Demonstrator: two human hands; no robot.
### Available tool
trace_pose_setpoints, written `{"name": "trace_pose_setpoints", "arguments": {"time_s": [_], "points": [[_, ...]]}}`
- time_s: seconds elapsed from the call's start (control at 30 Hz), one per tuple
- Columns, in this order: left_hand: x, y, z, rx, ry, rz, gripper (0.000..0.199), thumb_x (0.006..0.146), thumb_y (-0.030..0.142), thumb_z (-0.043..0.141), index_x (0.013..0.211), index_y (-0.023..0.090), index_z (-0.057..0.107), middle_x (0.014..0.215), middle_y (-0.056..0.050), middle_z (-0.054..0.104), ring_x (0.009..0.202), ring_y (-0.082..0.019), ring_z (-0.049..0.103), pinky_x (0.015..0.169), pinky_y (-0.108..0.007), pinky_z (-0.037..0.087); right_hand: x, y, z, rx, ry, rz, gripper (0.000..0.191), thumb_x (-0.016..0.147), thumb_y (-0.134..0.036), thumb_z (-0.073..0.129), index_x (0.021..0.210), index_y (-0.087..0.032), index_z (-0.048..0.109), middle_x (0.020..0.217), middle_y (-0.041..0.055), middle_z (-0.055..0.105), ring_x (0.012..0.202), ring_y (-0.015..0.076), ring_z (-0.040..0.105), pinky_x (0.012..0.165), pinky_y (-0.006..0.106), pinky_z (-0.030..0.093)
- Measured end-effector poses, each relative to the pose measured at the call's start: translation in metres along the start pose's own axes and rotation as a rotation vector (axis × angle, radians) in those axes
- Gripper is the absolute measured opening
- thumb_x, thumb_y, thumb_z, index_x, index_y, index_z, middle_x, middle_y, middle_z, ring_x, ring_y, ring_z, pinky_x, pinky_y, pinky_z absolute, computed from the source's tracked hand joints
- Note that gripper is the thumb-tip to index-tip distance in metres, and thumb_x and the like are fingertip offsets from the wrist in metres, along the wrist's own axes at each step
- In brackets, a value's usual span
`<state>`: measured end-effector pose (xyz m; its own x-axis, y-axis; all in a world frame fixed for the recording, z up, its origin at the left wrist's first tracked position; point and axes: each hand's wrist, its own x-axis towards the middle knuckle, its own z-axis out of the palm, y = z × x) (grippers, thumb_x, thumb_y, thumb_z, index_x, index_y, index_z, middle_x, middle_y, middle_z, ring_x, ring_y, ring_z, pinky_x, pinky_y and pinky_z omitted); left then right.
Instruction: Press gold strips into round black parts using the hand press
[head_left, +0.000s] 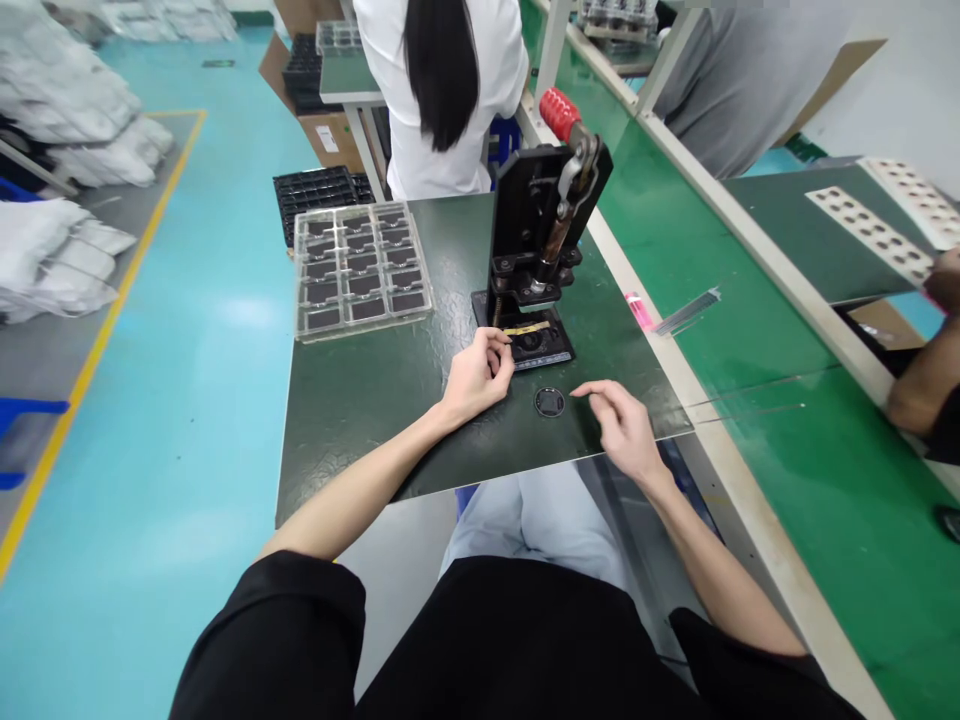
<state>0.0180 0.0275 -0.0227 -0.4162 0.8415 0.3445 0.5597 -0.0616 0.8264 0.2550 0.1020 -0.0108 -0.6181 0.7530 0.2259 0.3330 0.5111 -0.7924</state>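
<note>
My left hand (pixel 480 377) is at the front left of a black hand press (pixel 547 220), its fingers curled in a pinch. Whatever lies between those fingertips is too small to make out. On the base of the press, just beyond the fingertips, runs a thin gold-coloured strip (pixel 527 328). A round black disc-shaped part (pixel 550 402) lies flat on the dark green table (pixel 360 420), in front of the press. To the right of this disc, my right hand (pixel 621 428) hovers with its index finger stretched toward it, not touching it. The press has a red-gripped lever (pixel 559 114), pointing up.
A clear compartment tray (pixel 364 268) with dark flat pieces sits at the table's back left. Along the right runs a green conveyor belt (pixel 817 480) behind a pale rail, with grey strips (pixel 686 312) across it. A co-worker in white (pixel 375 60) is just beyond the table.
</note>
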Motion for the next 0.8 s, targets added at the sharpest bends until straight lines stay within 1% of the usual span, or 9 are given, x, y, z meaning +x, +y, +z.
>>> {"name": "trace_pose_setpoints", "arguments": {"time_s": [0.07,0.13,0.17,0.23,0.33,0.43,0.53,0.63,0.8], "points": [[0.000,0.000,0.000,-0.004,0.000,0.000,0.014,0.093,0.020,0.058,0.104,0.023,0.049,0.075,0.006,0.064,0.050,-0.007,0.053,0.054,-0.019,0.044,0.002,-0.002,0.004,-0.142,-0.041,-0.100,0.031,0.095,-0.050,0.065,0.107,-0.022,0.072,0.082,0.0060,0.065,0.073,0.0219,0.057,0.068,0.037,0.049],[0.000,0.000,0.000,-0.007,-0.002,0.005,0.014,0.093,0.020,0.057,0.104,0.023,0.049,0.074,0.006,0.064,0.050,-0.007,0.053,0.054,-0.019,0.045,0.006,-0.002,0.007,-0.211,-0.100,-0.163,0.049,0.087,-0.057,0.076,0.120,-0.022,0.071,0.088,0.0078,0.069,0.081,0.0257,0.060,0.075,0.040,0.052],[0.000,0.000,0.000,-0.008,-0.007,0.006,0.014,0.093,0.019,0.057,0.104,0.023,0.049,0.074,0.006,0.064,0.050,-0.007,0.053,0.054,-0.019,0.045,0.008,-0.002,0.008,-0.228,-0.126,-0.184,0.053,0.086,-0.059,0.077,0.124,-0.023,0.070,0.090,0.0084,0.070,0.084,0.0272,0.061,0.078,0.042,0.053],[0.000,0.000,0.000,-0.004,-0.016,0.000,0.014,0.093,0.020,0.057,0.104,0.023,0.049,0.075,0.006,0.064,0.050,-0.007,0.053,0.054,-0.019,0.045,0.010,-0.001,0.007,-0.230,-0.153,-0.198,0.048,0.090,-0.058,0.073,0.125,-0.025,0.071,0.092,0.0087,0.072,0.086,0.0274,0.061,0.081,0.042,0.053],[0.000,0.000,0.001,0.000,-0.022,-0.010,0.013,0.094,0.021,0.058,0.104,0.023,0.050,0.075,0.006,0.064,0.051,-0.007,0.052,0.055,-0.019,0.046,0.012,0.001,0.003,-0.196,-0.170,-0.156,0.038,0.092,-0.054,0.071,0.116,-0.025,0.074,0.081,0.0051,0.066,0.073,0.0219,0.058,0.071,0.036,0.051],[0.001,0.000,0.002,-0.004,-0.019,-0.009,0.013,0.094,0.021,0.059,0.104,0.023,0.051,0.075,0.006,0.063,0.051,-0.006,0.052,0.055,-0.019,0.045,0.022,0.000,-0.001,-0.083,-0.196,-0.075,0.040,0.089,-0.055,0.075,0.112,-0.023,0.074,0.064,-0.0042,0.045,0.057,0.0143,0.042,0.055,0.029,0.039],[0.001,-0.001,0.002,-0.012,-0.020,-0.008,0.013,0.093,0.020,0.058,0.103,0.022,0.051,0.075,0.006,0.063,0.050,-0.006,0.052,0.054,-0.019,0.045,0.044,-0.002,0.000,0.042,-0.133,-0.031,0.044,0.087,-0.055,0.076,0.115,-0.021,0.073,0.060,-0.0086,0.028,0.053,0.0112,0.028,0.052,0.028,0.029],[0.002,-0.001,0.002,-0.020,-0.020,-0.005,0.013,0.093,0.019,0.058,0.103,0.022,0.050,0.075,0.006,0.063,0.050,-0.006,0.052,0.054,-0.019,0.045,0.074,-0.005,0.008,0.048,-0.098,-0.080,0.047,0.084,-0.055,0.077,0.115,-0.020,0.073,0.061,-0.0080,0.032,0.055,0.0115,0.030,0.055,0.028,0.032],[0.001,-0.001,0.002,-0.021,-0.022,-0.001,0.013,0.094,0.020,0.058,0.103,0.023,0.051,0.076,0.006,0.064,0.051,-0.006,0.054,0.056,-0.019,0.046,0.108,-0.005,0.015,-0.033,-0.208,-0.170,0.049,0.085,-0.054,0.076,0.120,-0.020,0.072,0.064,-0.0056,0.043,0.059,0.0131,0.038,0.061,0.028,0.038]]}}
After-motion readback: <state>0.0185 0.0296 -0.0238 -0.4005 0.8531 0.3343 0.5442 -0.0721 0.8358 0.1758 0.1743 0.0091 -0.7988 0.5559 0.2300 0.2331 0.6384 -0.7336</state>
